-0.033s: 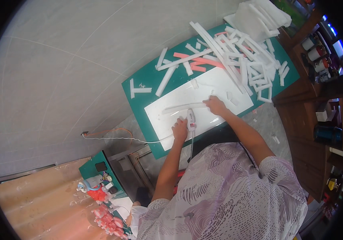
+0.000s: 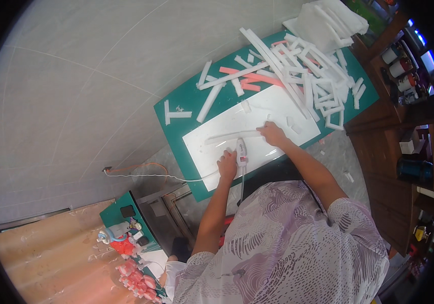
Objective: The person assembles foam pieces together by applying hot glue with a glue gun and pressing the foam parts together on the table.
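Observation:
On a glossy white board (image 2: 201, 162), a thin white foam strip (image 2: 227, 137) lies lengthwise. My right hand (image 2: 273, 135) pinches its right end. Just below the strip, a white hand-held electric tool (image 2: 241, 152) with a small red patch points away from me, its pale cord running down toward my body. My left hand (image 2: 227, 164) is closed beside the tool, close against its left side. A small pale bit may be at the left fingertips, too small to name. Several foam offcuts (image 2: 296, 128) lie near my right hand.
Under the board is a green table (image 2: 176, 133). White foam frames (image 2: 323, 91) and strips heap at its far right, with pink strips (image 2: 265, 77) among them. A white cord (image 2: 171, 176) runs from the left wall to the board. Dark wooden shelves (image 2: 389, 202) stand at right.

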Demonstrator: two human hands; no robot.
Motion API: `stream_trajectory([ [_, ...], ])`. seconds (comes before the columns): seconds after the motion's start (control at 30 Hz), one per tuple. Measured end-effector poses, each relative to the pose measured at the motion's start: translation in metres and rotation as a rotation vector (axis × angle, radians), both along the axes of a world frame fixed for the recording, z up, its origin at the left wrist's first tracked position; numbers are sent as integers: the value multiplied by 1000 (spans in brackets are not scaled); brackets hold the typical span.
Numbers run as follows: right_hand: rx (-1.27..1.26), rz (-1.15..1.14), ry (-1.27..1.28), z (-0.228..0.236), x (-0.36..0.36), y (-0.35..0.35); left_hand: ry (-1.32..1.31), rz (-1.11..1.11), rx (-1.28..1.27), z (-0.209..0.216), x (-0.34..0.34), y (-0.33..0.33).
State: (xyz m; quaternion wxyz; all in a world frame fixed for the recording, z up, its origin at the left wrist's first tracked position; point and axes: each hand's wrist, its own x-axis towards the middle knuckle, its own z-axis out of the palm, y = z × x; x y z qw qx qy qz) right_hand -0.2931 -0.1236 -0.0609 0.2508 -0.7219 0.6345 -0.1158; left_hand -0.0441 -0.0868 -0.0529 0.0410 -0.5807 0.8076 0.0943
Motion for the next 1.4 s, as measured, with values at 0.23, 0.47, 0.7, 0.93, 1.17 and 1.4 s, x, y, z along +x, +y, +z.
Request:
stream_trajectory([
  [0.23,35,-16,4,-1,-1,0,131,1,-18,5,10,15],
  [0.47,27,-2,3,-5,-2,0,235,12,75,16,17,17],
  [0.7,-121,-40,-18,-5,3,2,504,-49,183,14,43,16],
  [0.93,-29,-52,-94,3,0,7,578,16,249,29,55,19],
  [1.17,-177,-44,-195,4,6,29,514,-15,127,35,47,28],
  [1.4,-140,-24,-162,8,7,30,158,-3,68,25,26,33],
])
